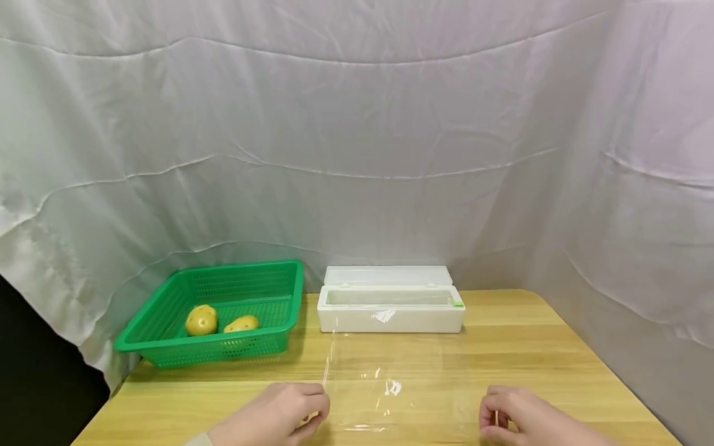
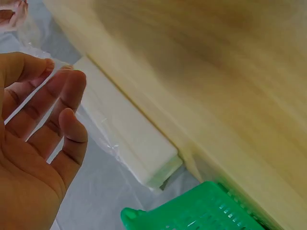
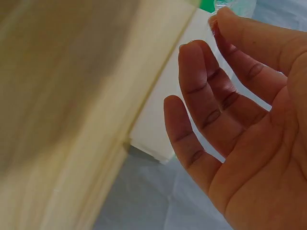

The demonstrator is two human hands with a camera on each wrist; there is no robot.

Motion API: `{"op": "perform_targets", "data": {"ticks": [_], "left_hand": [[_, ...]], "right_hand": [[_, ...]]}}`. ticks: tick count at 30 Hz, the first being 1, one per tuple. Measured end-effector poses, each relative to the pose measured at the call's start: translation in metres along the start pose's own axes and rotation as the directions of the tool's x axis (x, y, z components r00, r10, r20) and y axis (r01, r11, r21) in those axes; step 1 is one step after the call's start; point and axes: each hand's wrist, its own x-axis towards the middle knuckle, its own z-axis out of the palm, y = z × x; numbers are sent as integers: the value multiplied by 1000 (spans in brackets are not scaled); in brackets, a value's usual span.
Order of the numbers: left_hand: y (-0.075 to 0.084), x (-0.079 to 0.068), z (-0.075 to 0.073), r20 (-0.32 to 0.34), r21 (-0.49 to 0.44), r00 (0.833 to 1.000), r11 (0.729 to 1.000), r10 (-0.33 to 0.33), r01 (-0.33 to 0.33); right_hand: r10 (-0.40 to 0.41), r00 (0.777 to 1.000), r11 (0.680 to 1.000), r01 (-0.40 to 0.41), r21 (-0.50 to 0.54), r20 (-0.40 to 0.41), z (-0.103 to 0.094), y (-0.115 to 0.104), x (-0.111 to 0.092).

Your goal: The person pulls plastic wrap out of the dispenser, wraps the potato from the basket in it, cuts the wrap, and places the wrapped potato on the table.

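A sheet of clear plastic wrap [image 1: 393,388] stretches from the white wrap dispenser box [image 1: 362,321] toward the near side of the table. My left hand [image 1: 279,414] pinches one near corner between thumb and fingertips, and the left wrist view shows its other fingers loosely bent. On the opposite side my right hand [image 1: 524,416] holds the other corner; in the right wrist view its thumb and index fingertip [image 3: 225,19] meet at the film. The box's lid [image 1: 387,275] is tipped up at the back. What lies inside the box is hard to make out.
A green plastic basket [image 1: 295,297] stands at the back left, with two potatoes, one rounder potato [image 1: 201,320] and one flatter potato [image 1: 242,323], inside. A grey-white curtain [image 1: 379,124] hangs behind the wooden table [image 1: 519,347]. The table's right edge runs beside the curtain.
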Motion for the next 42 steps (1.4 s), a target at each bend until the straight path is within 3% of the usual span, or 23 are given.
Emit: {"op": "perform_targets", "data": {"ticks": [4,8,14,17,21,25,29,36,42], "left_hand": [[0,-2,9,80,20,997,1000,-17,15],[0,-3,15,131,16,991,999,-31,29],[-2,-3,21,112,25,994,1000,15,-18],[-4,-3,22,117,18,993,1000,22,-24],[-6,-4,21,158,-4,987,1000,-4,5],[-6,-5,20,193,-13,981,999,-32,35],[-6,-6,19,209,-15,976,998,-54,59],[-5,-8,21,149,15,989,1000,-22,20],[-4,-8,20,205,-32,976,996,-69,77]], "right_hand": [[9,1000,999,-8,-37,23,11,4,0],[93,994,996,-91,-20,63,17,3,1],[196,972,980,-198,2,130,20,1,2],[181,975,983,-183,2,125,22,1,2],[144,986,990,-144,3,89,23,3,1],[177,982,984,-177,5,64,21,3,-1],[220,974,975,-219,-29,51,20,1,-2],[303,952,953,-302,-20,51,19,-2,-3],[335,940,942,-335,-11,64,19,-1,-3]]}}
